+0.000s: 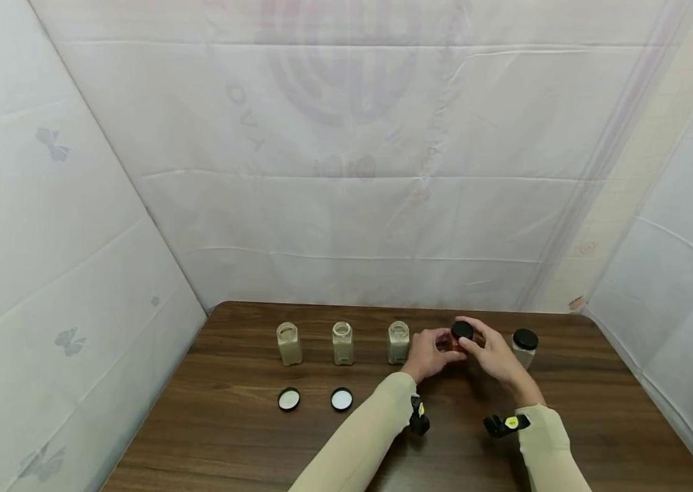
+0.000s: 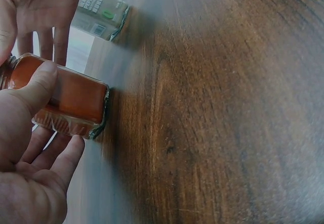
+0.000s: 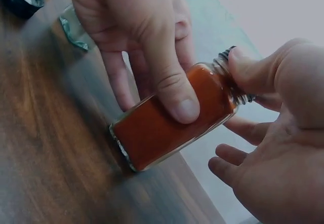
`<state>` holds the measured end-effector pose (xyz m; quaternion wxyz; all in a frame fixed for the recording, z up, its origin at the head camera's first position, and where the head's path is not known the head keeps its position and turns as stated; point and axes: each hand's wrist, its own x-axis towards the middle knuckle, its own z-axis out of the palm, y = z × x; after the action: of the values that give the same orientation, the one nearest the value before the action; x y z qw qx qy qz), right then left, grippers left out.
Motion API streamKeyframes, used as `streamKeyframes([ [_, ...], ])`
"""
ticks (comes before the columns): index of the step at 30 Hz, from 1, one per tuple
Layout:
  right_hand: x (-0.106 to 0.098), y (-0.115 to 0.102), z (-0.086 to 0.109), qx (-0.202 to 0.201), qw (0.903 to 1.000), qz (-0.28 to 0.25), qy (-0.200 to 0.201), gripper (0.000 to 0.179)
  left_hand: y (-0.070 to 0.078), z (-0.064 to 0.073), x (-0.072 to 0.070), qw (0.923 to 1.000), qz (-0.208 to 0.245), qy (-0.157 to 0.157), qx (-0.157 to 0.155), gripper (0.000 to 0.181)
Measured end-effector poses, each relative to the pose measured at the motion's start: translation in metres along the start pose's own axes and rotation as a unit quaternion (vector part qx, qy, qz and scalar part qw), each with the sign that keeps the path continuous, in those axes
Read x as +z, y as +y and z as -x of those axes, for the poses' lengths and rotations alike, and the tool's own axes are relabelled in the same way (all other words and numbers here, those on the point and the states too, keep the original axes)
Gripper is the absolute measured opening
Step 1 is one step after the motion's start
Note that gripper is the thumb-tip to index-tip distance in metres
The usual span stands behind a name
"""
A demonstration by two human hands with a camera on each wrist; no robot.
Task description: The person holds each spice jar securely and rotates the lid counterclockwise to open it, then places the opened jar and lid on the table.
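Observation:
A square glass spice jar [image 3: 147, 140] with orange-red contents stands between both hands, to the right of the middle of the table. My left hand [image 1: 428, 353] grips its body, thumb across the near face and fingers behind, as the left wrist view shows on the jar [image 2: 83, 97]. At the jar's top, my right hand [image 1: 497, 352] pinches the black lid [image 1: 462, 330] between thumb and fingers. Threads show at the neck in the right wrist view. Whether the jar's base touches the table I cannot tell.
Left of the hands stand three uncapped jars [image 1: 289, 347], [image 1: 343, 347], [image 1: 398, 345] with pale labels. Two black lids [image 1: 288, 399], [image 1: 342, 399] lie white side up in front. A capped jar [image 1: 524, 347] stands right of my right hand. White cloth [image 1: 346, 219] surrounds the wooden table [image 1: 229, 430].

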<state>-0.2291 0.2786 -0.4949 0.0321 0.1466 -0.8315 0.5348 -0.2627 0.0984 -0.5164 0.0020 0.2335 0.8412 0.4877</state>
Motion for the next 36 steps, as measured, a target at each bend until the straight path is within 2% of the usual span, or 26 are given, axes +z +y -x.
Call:
streamKeyframes([
  [5,0.01,0.003,0.001,0.001,0.997,0.045,0.062,0.068,0.001,0.0,0.0,0.999,-0.039,0.012,0.02,0.039],
  [8,0.017,0.002,0.001,0.036,0.9901,0.08,0.11,0.07,0.0,0.0,0.0,0.9983,-0.052,0.015,0.024,0.041],
  [12,0.025,0.001,-0.001,0.073,0.9797,0.098,0.16,0.068,-0.001,0.0,0.001,0.9977,-0.057,0.021,0.029,0.043],
  [14,0.028,0.0,-0.002,0.077,0.9762,0.103,0.175,0.066,-0.002,0.0,0.002,0.9973,-0.059,0.025,0.034,0.043],
  [20,0.034,-0.004,-0.003,0.078,0.9685,0.12,0.204,0.061,-0.003,-0.001,0.002,0.9981,-0.056,0.021,0.016,0.041],
  [23,0.032,-0.006,-0.002,0.073,0.9697,0.122,0.199,0.058,-0.003,-0.002,0.002,0.9985,-0.05,0.015,0.016,0.038],
  [30,0.017,-0.007,0.003,0.054,0.9891,0.084,0.108,0.049,-0.002,-0.002,0.001,1.0,-0.001,0.006,0.003,0.035],
  [36,0.011,-0.007,0.005,0.041,0.9939,0.073,0.072,0.047,-0.001,-0.001,0.001,0.9998,0.015,0.001,-0.011,0.028],
])
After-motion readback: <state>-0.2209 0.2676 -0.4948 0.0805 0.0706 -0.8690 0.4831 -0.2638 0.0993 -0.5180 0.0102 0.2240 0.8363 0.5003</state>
